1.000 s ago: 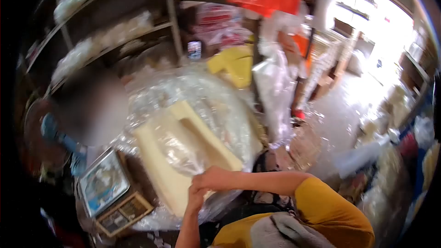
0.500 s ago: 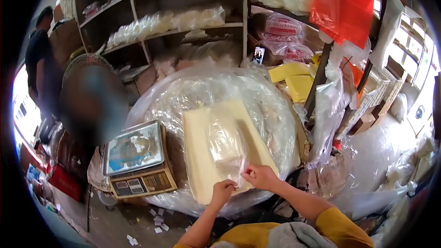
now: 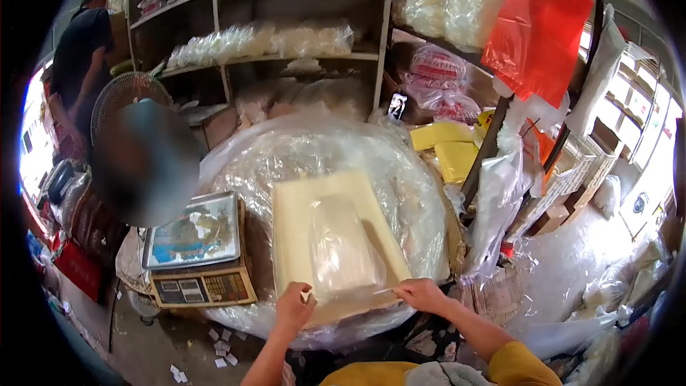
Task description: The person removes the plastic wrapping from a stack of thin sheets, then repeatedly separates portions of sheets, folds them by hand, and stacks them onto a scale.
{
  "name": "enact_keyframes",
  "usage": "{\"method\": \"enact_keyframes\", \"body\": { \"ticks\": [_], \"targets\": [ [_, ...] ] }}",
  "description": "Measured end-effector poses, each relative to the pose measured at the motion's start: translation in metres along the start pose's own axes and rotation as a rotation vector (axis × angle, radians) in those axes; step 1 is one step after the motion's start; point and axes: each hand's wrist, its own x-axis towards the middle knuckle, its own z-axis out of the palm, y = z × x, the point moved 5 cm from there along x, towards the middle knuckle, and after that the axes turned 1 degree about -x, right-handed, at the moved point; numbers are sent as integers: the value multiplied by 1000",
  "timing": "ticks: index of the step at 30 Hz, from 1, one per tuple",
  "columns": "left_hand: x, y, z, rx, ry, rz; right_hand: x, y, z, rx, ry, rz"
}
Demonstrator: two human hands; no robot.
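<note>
A clear plastic bag (image 3: pixel 343 246) lies on a pale cream sheet or board (image 3: pixel 289 207), which rests on a wide round heap of clear plastic (image 3: pixel 239 154). My left hand (image 3: pixel 295 306) is closed at the bag's lower left corner, thumb and finger pinched. At the lower right, my right hand (image 3: pixel 421 294) pinches the bag's other corner. The bag's near edge stretches between the two hands.
Left of the heap stands a scale (image 3: pixel 196 232) with a metal tray. Shelves (image 3: pixel 300 57) with plastic bundles run behind. A phone (image 3: pixel 397 106), yellow packs (image 3: pixel 456 161) and a red bag (image 3: pixel 539 28) are at the right. A person (image 3: pixel 80 64) stands far left.
My hands have moved apart, the left one leftward and the right one rightward, and the bag's near edge has spread out. The view has shifted slightly.
</note>
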Motion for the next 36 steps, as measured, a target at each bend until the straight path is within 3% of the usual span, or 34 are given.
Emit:
{"method": "enact_keyframes", "body": {
  "ticks": [3,4,6,7,9,12,14,18,20,23,25,28,31,34,36],
  "targets": [
    [0,14,-4,-31,32,-16,1,-31,-13,505,82,-88],
    [-3,20,-1,-90,18,-35,4,-59,-22,381,-151,16],
    [-10,39,8,-177,-80,-46,5,-71,9,376,1,-238],
    [-13,46,16,-226,-129,52,4,-74,21,369,85,-355],
    [-22,73,27,-340,-228,214,10,-83,28,239,107,-434],
    [-19,95,26,-415,-216,324,15,-76,33,140,108,-471],
    [-8,98,28,-224,-239,295,11,-81,25,169,176,-529],
    [-8,61,46,-140,-190,322,13,-78,24,531,-26,-87],
    [-5,71,44,-173,-157,292,6,-77,5,732,22,208],
    [0,25,66,-239,-235,107,9,-70,25,497,8,113],
    [0,17,74,-501,-242,-93,7,-67,46,296,434,-383],
    [-1,43,63,-337,-312,-35,0,-80,20,-51,326,-330],
    [-1,27,69,-427,-323,-59,1,-78,20,209,270,-281],
    [-3,39,66,-234,-321,195,-8,-82,17,695,-462,165],
    [-1,30,73,-219,-336,134,3,-68,45,511,-205,19]
  ]
}}
